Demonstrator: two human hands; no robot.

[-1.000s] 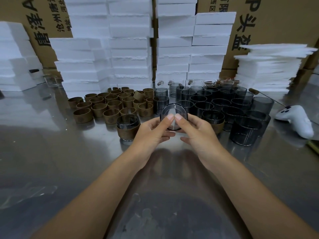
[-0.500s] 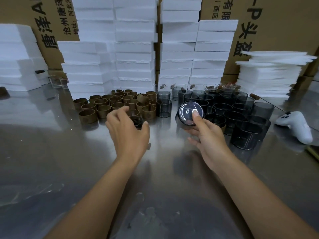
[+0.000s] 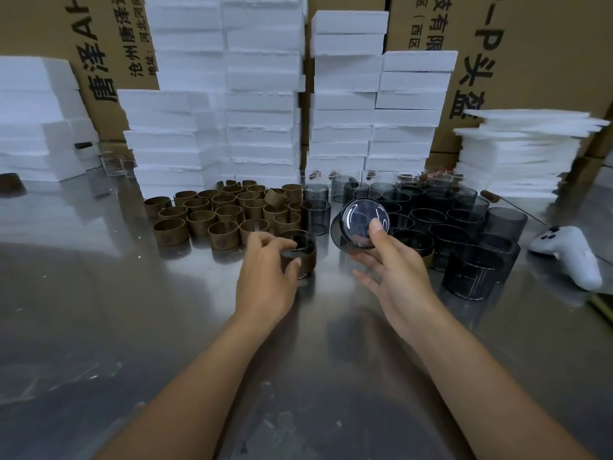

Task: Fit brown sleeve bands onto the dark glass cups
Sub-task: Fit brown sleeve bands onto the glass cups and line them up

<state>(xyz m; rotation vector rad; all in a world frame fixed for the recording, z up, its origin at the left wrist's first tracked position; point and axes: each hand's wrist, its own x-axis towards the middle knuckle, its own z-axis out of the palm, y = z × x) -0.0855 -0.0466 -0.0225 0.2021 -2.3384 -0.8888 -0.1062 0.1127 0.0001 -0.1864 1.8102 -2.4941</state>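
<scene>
Loose brown bands (image 3: 212,214) stand toward the bench's (image 3: 132,327) far edge. My left hand (image 3: 265,280) curls its fingers round a banded cup (image 3: 303,260) standing on the bench. My right hand (image 3: 394,280) grips a bare cup (image 3: 360,220), tilted with its base toward me, just before the crowd of dark cups (image 3: 447,220).

Brown sleeve bands (image 3: 225,212) upright in rows centre left, dark glass cups (image 3: 457,224) clustered centre right, bare cup (image 3: 358,220) tilted base-forward mid-frame, banded cup (image 3: 303,260) upright just left of it.

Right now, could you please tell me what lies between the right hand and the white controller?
In the head view, dark glass cups stand between the right hand and the white controller.
</scene>
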